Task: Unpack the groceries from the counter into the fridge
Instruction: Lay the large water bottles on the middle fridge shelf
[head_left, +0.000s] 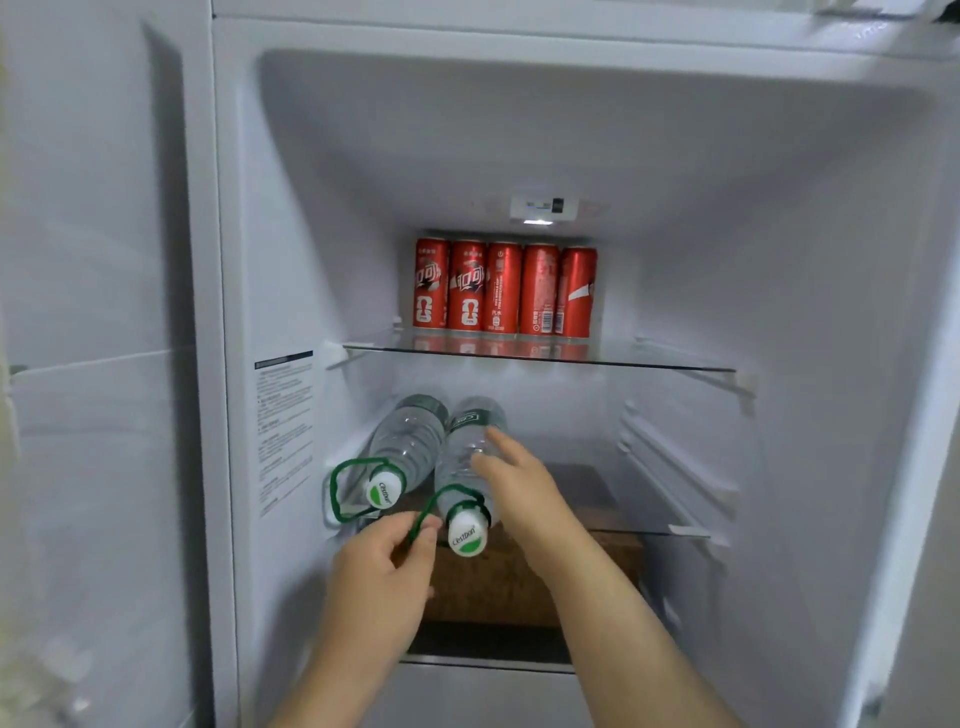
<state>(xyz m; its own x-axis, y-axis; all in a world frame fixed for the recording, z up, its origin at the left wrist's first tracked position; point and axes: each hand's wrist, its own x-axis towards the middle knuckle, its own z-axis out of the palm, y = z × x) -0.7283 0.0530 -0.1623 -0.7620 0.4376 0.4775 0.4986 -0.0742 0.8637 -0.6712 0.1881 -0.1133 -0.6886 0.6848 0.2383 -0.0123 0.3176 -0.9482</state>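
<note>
Head view: A person settles a water bottle (462, 462) on its side on the middle shelf (639, 527) of an open fridge (779, 208), cap toward the door. The left hand (387, 561), at 7 o'clock of the bottle, pinches its green carry loop (441, 496), likely to steer the neck. The right hand (519, 483), fingers fairly straight, rests on the bottle's flank at 3 o'clock, seemingly to stop it rolling. A second bottle (410, 441) lies against it at 10 o'clock, both probably laid flat because the gap looks too low for standing. Five red cans (504, 288) stand in a row at 12 o'clock on the upper shelf (649, 361).
</note>
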